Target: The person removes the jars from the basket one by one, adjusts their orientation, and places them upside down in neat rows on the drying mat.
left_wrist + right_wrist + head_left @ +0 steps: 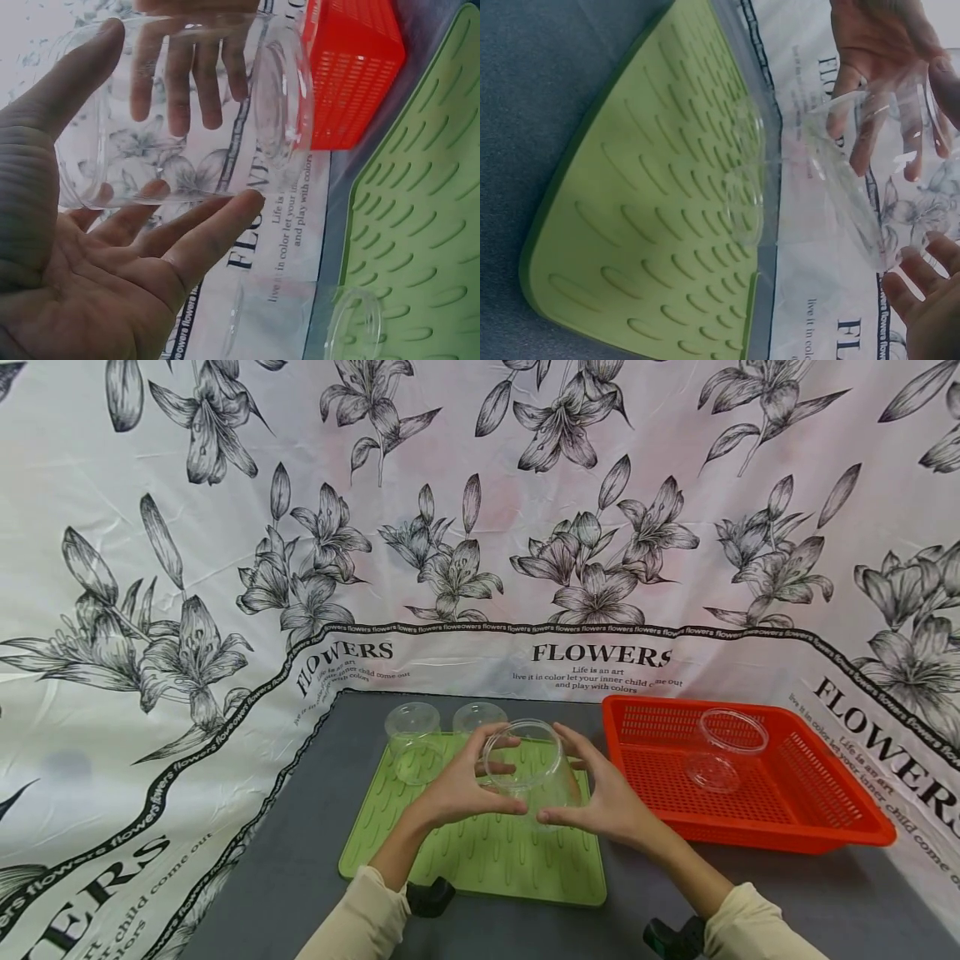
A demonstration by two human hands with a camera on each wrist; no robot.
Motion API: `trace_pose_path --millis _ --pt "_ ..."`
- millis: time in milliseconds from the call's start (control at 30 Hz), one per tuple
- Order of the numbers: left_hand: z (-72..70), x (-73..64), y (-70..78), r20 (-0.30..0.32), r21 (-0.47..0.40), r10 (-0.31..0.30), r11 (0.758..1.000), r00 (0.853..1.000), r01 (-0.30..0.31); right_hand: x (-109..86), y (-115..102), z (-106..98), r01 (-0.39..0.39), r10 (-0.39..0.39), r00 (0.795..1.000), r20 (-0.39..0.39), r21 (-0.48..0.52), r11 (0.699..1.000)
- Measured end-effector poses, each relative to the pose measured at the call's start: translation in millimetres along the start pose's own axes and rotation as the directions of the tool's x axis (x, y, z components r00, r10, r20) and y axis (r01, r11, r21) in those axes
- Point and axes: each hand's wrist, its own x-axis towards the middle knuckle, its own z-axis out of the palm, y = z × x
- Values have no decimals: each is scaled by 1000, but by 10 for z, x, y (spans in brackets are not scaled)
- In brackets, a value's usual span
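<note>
Both hands hold a clear jar up over the green ridged mat, its round rim tilted toward the head camera. My left hand grips it from the left, thumb on one side and fingers on the other in the left wrist view. From the right, my right hand holds it with bent fingers and thumb. Two similar clear jars stand toward the mat's back left: one at the left, the other partly hidden behind my left hand.
Right of the mat, a red perforated basket holds another clear jar. A grey table surface lies under everything. White cloth printed with flowers hangs behind and at the sides.
</note>
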Motion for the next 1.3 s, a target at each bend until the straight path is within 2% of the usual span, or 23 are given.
trace_pose_path --millis 400,867,967,1133,1300 --pt "13 -2 -31 8 -115 58 992 998 -57 -29 34 43 20 -21 999 -24 -6 1000" --pt "23 -9 -65 43 -139 106 985 993 -99 -40 58 65 62 -63 997 -50 -19 998" --pt "20 -17 -61 43 -127 99 988 994 -93 -48 57 63 59 -60 997 -55 -22 998" --pt "-1 -60 -21 17 -58 78 995 997 -77 -52 55 58 55 -58 997 -59 -45 997" --pt "-29 -83 40 -32 47 92 995 995 -90 -50 62 58 56 -60 996 -68 -60 997"
